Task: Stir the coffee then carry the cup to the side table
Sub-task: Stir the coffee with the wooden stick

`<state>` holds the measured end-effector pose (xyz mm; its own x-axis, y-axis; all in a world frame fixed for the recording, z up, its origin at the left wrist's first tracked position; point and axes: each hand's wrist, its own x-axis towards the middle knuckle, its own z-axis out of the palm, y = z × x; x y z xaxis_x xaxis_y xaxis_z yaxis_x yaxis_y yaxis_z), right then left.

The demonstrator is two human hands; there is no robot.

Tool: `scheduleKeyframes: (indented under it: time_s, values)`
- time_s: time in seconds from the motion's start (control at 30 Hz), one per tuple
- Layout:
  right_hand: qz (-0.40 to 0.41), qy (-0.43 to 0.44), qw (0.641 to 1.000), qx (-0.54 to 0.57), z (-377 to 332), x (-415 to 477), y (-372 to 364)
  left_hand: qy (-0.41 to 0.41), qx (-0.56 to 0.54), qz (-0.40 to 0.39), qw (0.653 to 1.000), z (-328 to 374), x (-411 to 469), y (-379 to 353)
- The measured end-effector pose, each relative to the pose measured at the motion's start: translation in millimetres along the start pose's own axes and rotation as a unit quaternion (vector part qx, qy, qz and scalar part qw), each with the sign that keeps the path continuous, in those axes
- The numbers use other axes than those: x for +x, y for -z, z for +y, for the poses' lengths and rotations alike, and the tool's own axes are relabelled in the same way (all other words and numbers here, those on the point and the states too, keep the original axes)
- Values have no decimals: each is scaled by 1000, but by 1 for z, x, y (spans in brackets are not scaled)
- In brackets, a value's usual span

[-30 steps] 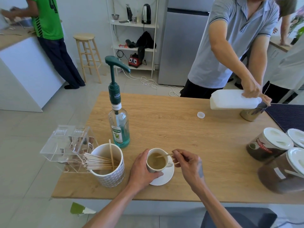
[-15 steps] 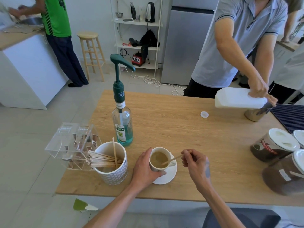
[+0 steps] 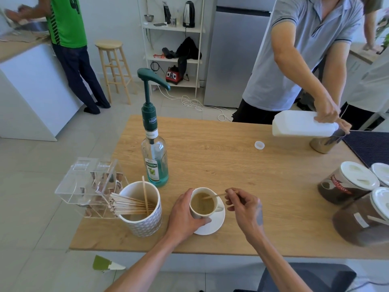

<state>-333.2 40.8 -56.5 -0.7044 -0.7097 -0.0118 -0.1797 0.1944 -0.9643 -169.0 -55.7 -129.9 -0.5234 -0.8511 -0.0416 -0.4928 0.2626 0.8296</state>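
A white cup of milky coffee [image 3: 203, 204] stands on a white saucer [image 3: 213, 226] near the front edge of the wooden table [image 3: 231, 165]. My left hand [image 3: 185, 216] wraps the cup's left side. My right hand [image 3: 244, 207], just right of the cup, pinches a thin wooden stir stick [image 3: 214, 196]. The stick's far end dips into the coffee.
A patterned mug of stir sticks [image 3: 141, 209] and a clear plastic box [image 3: 90, 186] stand left of the cup, with a green pump syrup bottle [image 3: 154, 159] behind them. Lidded coffee jars [image 3: 349, 182] sit at right. A person pours from a white jug [image 3: 303, 124] across the table.
My right hand has moved the stir stick around inside the cup. My left hand has stayed on the cup. The view has shifted slightly.
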Motion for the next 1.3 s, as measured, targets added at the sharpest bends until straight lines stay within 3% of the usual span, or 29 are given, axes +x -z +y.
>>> scheduleKeyframes:
  time_s: [0.1, 0.23, 0.4, 0.57, 0.73, 0.87, 1.03, 1.2, 1.3]
  values:
    - [-34, 2, 999, -19, 0, -1, 1, 3, 5, -2, 1000, 1, 0, 0]
    - [39, 10, 999, -28, 3, 5, 3, 1, 3, 0, 1000, -1, 0, -1]
    - [-41, 4, 999, -6, -2, 1, 4, -4, -1, 0, 1000, -2, 1, -1]
    - [25, 15, 999, -24, 2, 5, 7, -5, 1, 0, 1000, -1, 1, -1]
    - [-46, 14, 999, -20, 0, -2, 3, -8, 2, -1, 1000, -1, 1, -1]
    - [16, 11, 1000, -18, 3, 2, 5, -14, -1, 0, 1000, -1, 1, 0]
    - [-39, 5, 999, -23, -1, -2, 3, -19, -5, 4, 1000, 0, 1, 0]
    - [30, 10, 999, -26, 2, 1, 3, -19, -7, 4, 1000, -2, 1, 0]
    - [-21, -1, 1000, -9, -1, -4, -3, -23, -4, 5, 1000, -1, 1, 0]
